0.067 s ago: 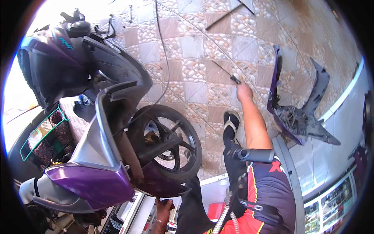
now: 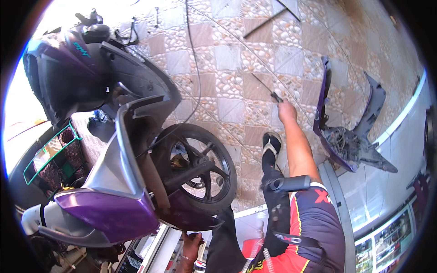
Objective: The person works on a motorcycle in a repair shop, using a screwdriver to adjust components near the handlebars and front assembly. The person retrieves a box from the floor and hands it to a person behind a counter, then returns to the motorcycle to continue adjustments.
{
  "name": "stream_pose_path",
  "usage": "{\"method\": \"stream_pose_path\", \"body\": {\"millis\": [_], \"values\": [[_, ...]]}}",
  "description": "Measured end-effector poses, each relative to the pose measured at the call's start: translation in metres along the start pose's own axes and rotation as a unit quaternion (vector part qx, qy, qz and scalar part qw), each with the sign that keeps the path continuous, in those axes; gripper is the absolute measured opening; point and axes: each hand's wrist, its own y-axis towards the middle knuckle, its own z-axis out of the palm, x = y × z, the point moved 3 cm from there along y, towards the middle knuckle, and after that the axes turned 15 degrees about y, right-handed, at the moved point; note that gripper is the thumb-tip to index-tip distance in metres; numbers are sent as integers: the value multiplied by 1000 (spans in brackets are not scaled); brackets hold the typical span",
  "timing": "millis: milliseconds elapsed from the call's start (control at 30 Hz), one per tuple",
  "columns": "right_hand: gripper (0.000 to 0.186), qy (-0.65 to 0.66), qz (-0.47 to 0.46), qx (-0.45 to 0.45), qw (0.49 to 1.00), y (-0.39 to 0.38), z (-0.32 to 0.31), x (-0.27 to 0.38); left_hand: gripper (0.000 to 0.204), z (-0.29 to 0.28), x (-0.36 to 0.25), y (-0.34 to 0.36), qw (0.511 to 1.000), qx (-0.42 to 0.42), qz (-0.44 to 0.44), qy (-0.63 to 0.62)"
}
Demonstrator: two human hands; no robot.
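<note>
Floor (image 2: 236,109): checker of stone and pebble tiles, below and around right hand (image 2: 287,112); far corners lost in dark rim.

Motor scooter (image 2: 98,214): one, left of right hand, ahead of and leftward from left hand (image 2: 192,243). Finish glossy purple, silver-grey and matte black; far end washed out by glare, near end dim and hard to make out.

Scooter body panel (image 2: 349,143): loose, forked, lying right of right hand. Purple outer edge, dull grey inner face.

Spoked wheel (image 2: 207,163): on scooter, between both hands. Black, tyre dark.

Purple fender (image 2: 193,214): curved, dark, glossy, just beyond left hand.

Wire basket (image 2: 53,161): green, far left of left hand, contents partly obscured.

Left hand: fingers curled, close under fender; fingertips partly hidden, contact and any held item impossible to tell.

Right hand: closed around screwdriver (image 2: 275,96), arm outstretched.

Screwdriver: thin shaft, dark handle partly covered by fist, pointing forward and leftward from right hand; tip contact with floor unclear.
</note>
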Motion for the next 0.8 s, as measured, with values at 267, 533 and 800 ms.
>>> {"method": "stream_pose_path", "body": {"millis": [267, 533, 800], "values": [[44, 101, -83, -60, 990, -176, -19, 37, 104, -8, 17, 5, 994, 37, 85, 49], [35, 315, -200, -34, 927, -451, -197, 168, 119, -80, 24, -37, 971, 40, 228, 58], [30, 510, -364, 34, 778, -712, -266, 379, 120, -174, 90, -30, 941, 35, 335, -37]]}}
